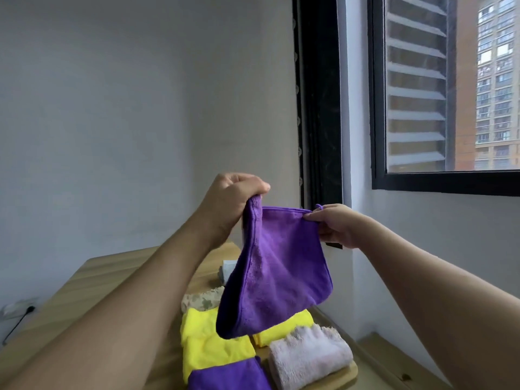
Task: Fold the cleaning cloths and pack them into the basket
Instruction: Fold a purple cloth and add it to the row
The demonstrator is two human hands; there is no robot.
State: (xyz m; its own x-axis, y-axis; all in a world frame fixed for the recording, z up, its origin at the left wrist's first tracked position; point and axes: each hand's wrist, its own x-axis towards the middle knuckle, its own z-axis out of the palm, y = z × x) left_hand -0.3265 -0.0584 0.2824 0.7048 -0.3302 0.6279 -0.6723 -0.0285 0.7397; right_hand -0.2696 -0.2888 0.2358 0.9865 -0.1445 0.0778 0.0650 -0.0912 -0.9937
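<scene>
Left hand (235,197) and right hand (336,225), each pinching a top corner of a soft, fleecy purple cloth (277,266), hanging doubled above the wooden table (92,277).

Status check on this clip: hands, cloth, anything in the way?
Left hand and right hand each pinch a top corner of the purple cloth, held up, hanging doubled. Folded cloths on table below. No basket visible. Nothing obstructing.

Purple cloth (281,263) hangs doubled in the air; yellow cloths (208,344) lie folded below.
</scene>
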